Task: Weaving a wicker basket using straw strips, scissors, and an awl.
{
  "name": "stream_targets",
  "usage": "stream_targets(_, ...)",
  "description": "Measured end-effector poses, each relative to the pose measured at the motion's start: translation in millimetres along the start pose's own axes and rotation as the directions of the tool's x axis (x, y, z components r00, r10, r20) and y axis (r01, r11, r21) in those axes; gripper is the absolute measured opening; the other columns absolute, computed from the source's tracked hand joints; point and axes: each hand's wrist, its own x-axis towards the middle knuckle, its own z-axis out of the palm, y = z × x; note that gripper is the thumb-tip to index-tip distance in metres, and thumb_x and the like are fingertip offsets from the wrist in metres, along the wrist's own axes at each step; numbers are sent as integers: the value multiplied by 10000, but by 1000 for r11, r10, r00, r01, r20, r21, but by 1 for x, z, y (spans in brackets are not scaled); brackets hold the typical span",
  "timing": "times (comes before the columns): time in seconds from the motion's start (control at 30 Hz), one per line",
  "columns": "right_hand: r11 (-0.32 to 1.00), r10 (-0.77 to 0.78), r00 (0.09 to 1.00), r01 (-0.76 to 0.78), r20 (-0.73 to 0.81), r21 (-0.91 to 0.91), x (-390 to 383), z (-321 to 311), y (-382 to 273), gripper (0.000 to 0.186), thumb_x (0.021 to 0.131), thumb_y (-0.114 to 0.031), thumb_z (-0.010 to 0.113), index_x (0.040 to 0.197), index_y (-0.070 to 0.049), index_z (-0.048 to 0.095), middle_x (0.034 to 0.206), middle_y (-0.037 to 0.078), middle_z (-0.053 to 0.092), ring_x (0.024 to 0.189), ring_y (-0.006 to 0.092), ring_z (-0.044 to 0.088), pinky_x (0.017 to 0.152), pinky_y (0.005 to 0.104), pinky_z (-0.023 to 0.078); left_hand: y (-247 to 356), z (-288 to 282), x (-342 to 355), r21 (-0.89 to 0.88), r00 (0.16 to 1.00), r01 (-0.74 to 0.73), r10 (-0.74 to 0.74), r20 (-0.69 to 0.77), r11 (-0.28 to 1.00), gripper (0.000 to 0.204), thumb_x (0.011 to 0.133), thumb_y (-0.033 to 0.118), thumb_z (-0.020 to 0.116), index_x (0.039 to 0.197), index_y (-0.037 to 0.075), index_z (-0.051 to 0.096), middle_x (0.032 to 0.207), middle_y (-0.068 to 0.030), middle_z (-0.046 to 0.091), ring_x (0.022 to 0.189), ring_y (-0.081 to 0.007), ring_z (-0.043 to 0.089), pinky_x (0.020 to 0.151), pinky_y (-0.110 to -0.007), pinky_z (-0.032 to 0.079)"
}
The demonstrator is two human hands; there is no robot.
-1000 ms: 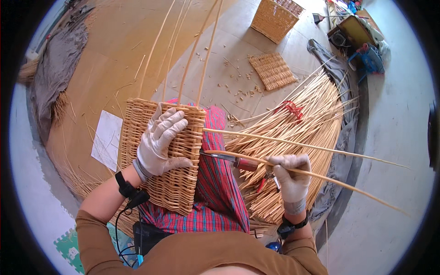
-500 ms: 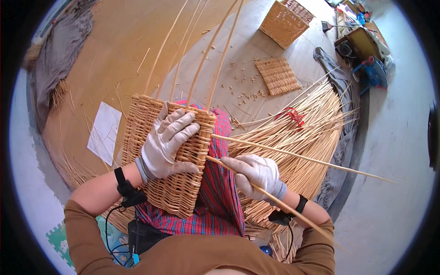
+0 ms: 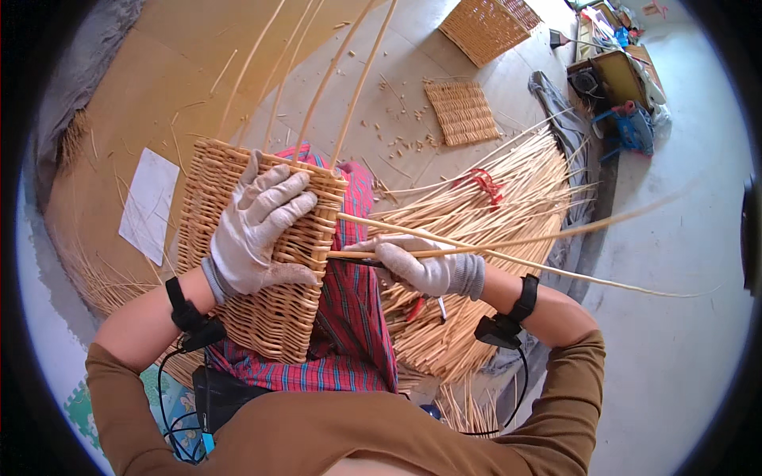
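A rectangular woven wicker panel (image 3: 294, 305) rests tilted on my lap, with several rods standing out from its far edge. My left hand (image 3: 258, 234), in a white glove, lies flat on it, fingers stretched and thumb apart. Two wicker rods come out of the panel's right edge and cross each other. My gloved right hand (image 3: 417, 266) is closed around the lower wicker rod (image 3: 353, 255), close to that edge; its far end is blurred. A thin dark tool (image 3: 357, 262) shows under the rod at my right fingers; its kind is unclear.
A large heap of wicker rods (image 3: 516, 214) with a red tie (image 3: 486, 189) lies to the right. Beyond are a small woven panel (image 3: 460, 113) and a wicker basket (image 3: 488, 32). White paper (image 3: 149, 206) lies left. Red-blue checked cloth (image 3: 357, 317) covers my lap.
My right hand has turned and moved, swinging the held rod from pointing down-right to up-right across the other rod. The dark tool shows more. My left hand stays on the panel.
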Motion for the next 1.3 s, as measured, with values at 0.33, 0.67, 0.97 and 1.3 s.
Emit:
stream_targets(0.33, 928, 173, 975, -210, 142, 307, 5, 6, 13, 609, 1132, -579, 387, 1537, -171, 588, 679, -42, 522, 549, 68, 481, 494, 263, 376, 4, 0, 5, 43, 999, -11, 13, -32, 999, 951, 743, 764, 782, 1431, 124, 632, 1517, -110, 585, 1470, -355, 488, 1323, -584, 208)
stream_targets(0.67, 953, 173, 949, -94, -264, 289, -34, 25, -21, 518, 1177, -358, 331, 1479, -47, 615, 1156, 147, 712, 968, 152, 684, 865, 281, 559, 1, 2, 1, -32, 998, -14, 12, -59, 999, 964, 724, 756, 795, 1430, 120, 631, 1512, -112, 597, 1459, -357, 507, 1324, -599, 192)
stream_targets(0.97, 994, 90, 979, -100, -184, -47, -31, 40, 13, 573, 1174, -346, 264, 1450, -27, 652, 1179, 153, 753, 926, 246, 714, 887, 352, 564, -1, 1, 1, -55, 999, -2, -1, -54, 998, 967, 667, 784, 799, 1388, 156, 652, 1500, -69, 604, 1444, -327, 528, 1319, -628, 198)
stream_targets(1.3, 986, -80, 993, 66, -84, -156, -25, 24, 2, 490, 1079, -185, 569, 1562, -109, 545, 1034, 126, 744, 889, 206, 734, 831, 335, 594, -2, 3, 1, -70, 999, -1, -2, -47, 998, 950, 678, 785, 789, 1372, 149, 659, 1492, -81, 606, 1440, -339, 529, 1320, -631, 188)
